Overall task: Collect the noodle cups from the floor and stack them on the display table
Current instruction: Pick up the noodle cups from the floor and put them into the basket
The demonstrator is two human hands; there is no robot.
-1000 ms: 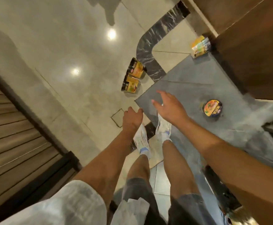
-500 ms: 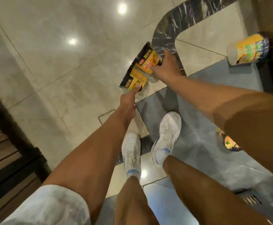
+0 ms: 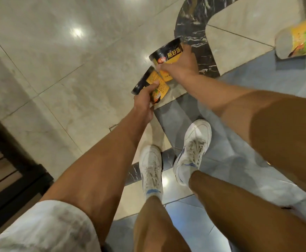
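Two black-and-yellow noodle cups lie side by side on the pale marble floor ahead of my feet. My left hand (image 3: 145,101) grips the nearer cup (image 3: 153,84), thumb across its yellow side. My right hand (image 3: 180,67) grips the farther cup (image 3: 168,54), fingers wrapped over its body. A third cup (image 3: 297,42), yellow and green with a white base, lies on its side at the upper right, on the grey floor panel. Both arms reach down and forward.
My white sneakers (image 3: 192,151) stand on the grey floor panel (image 3: 239,160) and the marble. A curved black marble strip (image 3: 196,30) runs behind the cups. A dark-framed wooden slatted structure (image 3: 1,170) lines the left edge.
I have bent lower toward the floor. Both hands have gone from just touching the two cups to gripping them, one cup in each.
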